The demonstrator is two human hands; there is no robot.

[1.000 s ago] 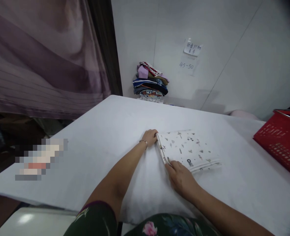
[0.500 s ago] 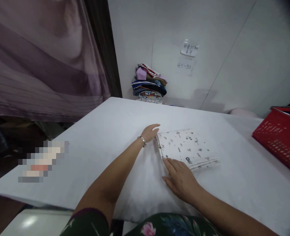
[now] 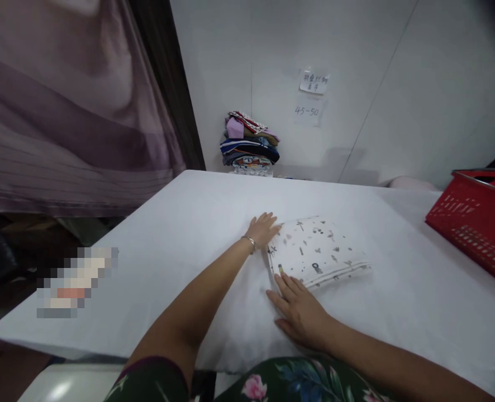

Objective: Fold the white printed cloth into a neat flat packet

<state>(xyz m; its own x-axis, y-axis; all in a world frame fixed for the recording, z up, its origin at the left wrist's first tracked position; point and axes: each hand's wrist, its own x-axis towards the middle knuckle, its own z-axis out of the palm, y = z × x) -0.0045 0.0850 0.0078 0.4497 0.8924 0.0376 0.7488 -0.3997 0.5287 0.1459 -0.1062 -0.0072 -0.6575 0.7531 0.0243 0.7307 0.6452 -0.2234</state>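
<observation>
A folded white cloth with small dark prints (image 3: 318, 251) lies flat on the white-covered table (image 3: 180, 245). My left hand (image 3: 263, 229), with a bracelet at the wrist, rests open with its fingertips on the cloth's far left corner. My right hand (image 3: 300, 308) lies flat and open on the table, fingers spread, its fingertips touching the cloth's near left corner. Neither hand grips anything.
A red plastic basket (image 3: 476, 223) stands at the table's right edge. A stack of folded coloured clothes (image 3: 250, 144) sits at the far edge by the white wall, below paper notes (image 3: 312, 84). A purple curtain (image 3: 63, 111) hangs at the left.
Both hands let go of the cloth's left edge and opened flat. The right hand slid back toward me; the cloth stays folded in place.
</observation>
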